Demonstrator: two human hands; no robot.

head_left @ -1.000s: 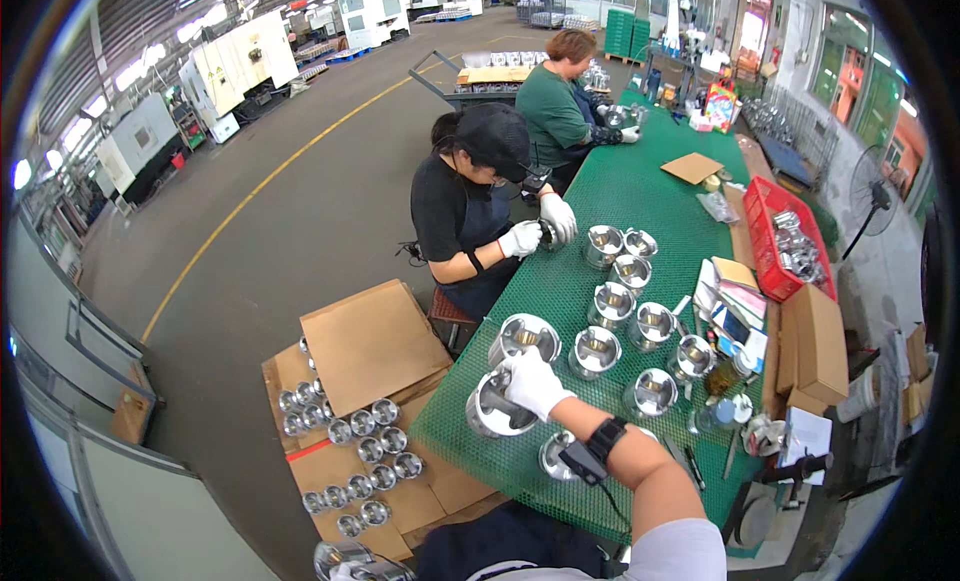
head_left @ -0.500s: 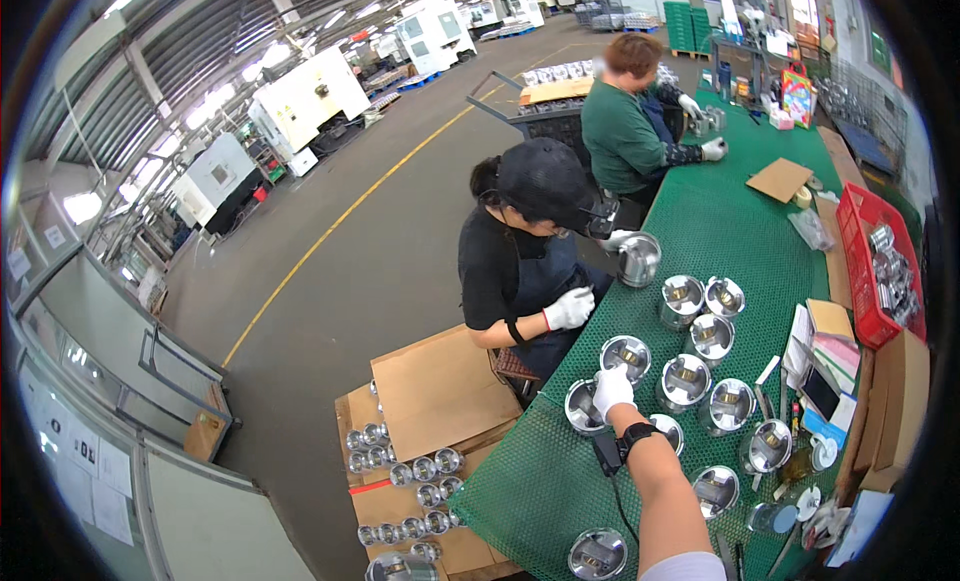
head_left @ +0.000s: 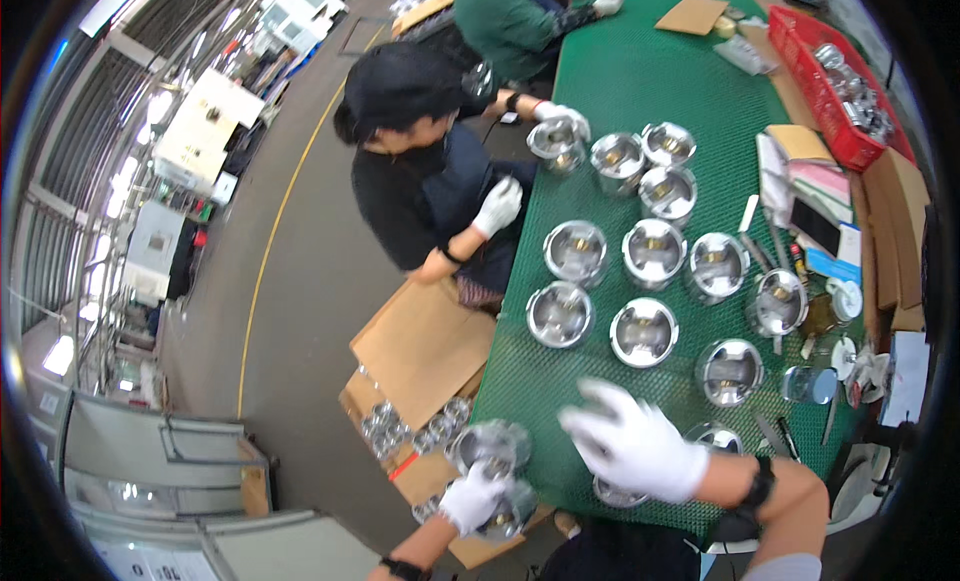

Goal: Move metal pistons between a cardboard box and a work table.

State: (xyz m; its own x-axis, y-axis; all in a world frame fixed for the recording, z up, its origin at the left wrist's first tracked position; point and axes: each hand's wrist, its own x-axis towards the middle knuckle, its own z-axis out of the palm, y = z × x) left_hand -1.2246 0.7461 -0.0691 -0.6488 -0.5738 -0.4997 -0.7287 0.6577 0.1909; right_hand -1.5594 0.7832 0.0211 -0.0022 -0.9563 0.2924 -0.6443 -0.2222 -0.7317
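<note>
My left hand (head_left: 474, 500), in a white glove, is closed on a metal piston (head_left: 512, 513) near the lower left edge of the green table. Another piston (head_left: 492, 443) is right beside its fingers; both are smeared by motion. My right hand (head_left: 635, 443), also gloved, is over the near part of the table with its fingers apart. Under it, partly hidden, stands a piston (head_left: 618, 495). Farther off stand several more, their hollow ends facing up, among them a piston (head_left: 644, 333) in the middle and a piston (head_left: 560, 315) near the left edge.
Across the table's left edge sits a co-worker (head_left: 430, 171) with a gloved hand on a piston (head_left: 557, 141). Another person (head_left: 510, 26) works beyond. A red crate (head_left: 800, 76) of metal parts, papers, a phone and tools line the right side. Cardboard (head_left: 425, 351) and smaller pistons lie at lower left.
My right hand has let go of a piston by the left table edge and drawn back. My left hand has come into view gripping a piston. The view has tilted down; the co-worker's piston is more upright.
</note>
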